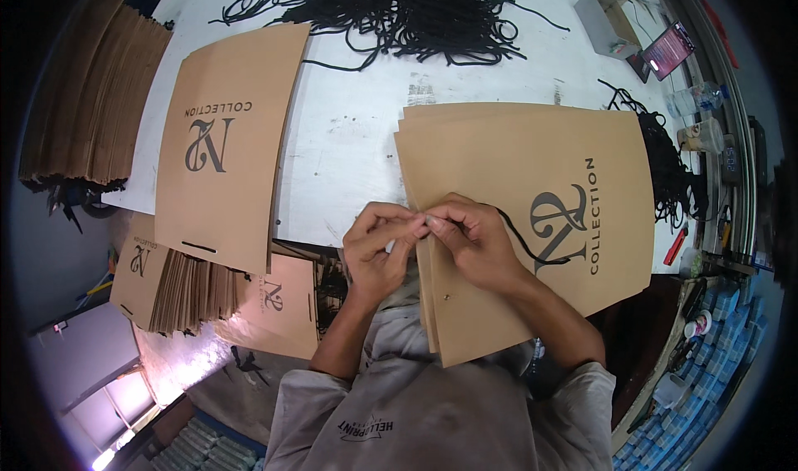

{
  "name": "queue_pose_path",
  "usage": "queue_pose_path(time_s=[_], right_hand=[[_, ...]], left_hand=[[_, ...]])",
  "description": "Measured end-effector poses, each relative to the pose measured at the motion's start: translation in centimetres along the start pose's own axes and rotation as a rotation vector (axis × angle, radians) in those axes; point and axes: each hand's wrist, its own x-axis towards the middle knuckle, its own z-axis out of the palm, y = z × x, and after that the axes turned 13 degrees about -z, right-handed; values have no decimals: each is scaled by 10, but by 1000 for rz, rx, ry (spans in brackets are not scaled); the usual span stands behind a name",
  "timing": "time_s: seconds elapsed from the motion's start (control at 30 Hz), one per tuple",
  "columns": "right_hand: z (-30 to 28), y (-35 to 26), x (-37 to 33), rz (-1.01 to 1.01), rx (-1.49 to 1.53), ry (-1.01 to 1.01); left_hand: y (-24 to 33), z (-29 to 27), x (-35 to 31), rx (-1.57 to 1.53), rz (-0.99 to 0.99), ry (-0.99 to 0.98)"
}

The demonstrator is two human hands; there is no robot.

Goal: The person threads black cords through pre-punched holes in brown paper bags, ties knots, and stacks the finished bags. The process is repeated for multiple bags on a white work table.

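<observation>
A stack of flat brown paper bags (532, 138) with dark print lies in front of me, its left edge by my fingers. A black cord (524, 242) comes out from under my right hand (478, 242) and trails over the top bag. My right thumb and forefinger pinch at the bag's left edge, closed on the cord as far as I can see. My left hand (378, 251) is closed too, its fingertips meeting the right ones. What the left fingertips grip is hidden. A small hole (446, 297) shows lower on the top bag.
A heap of black cords (399, 14) lies at the far side of the white table (349, 138). More printed bags (224, 172) rest at the left, beside tall bag stacks (91, 88). At the right are a cord bundle (669, 167), a phone (667, 51) and a red cutter (675, 246).
</observation>
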Motion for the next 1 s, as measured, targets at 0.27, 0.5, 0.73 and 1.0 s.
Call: queue_pose_path(time_s=[0.27,0.5,0.73,1.0], right_hand=[[4,-9,1,-86,-325,-145],[14,18,9,-439,-759,-83],[-79,-43,-56,-69,-905,-96],[-75,-24,-126,386,75,368]], left_hand=[[5,-17,-10,-335,-441,-77],[29,-42,-23,-493,-351,-65],[-4,-51,-10,320,-121,422],[42,-2,-55,159,-681,-267]])
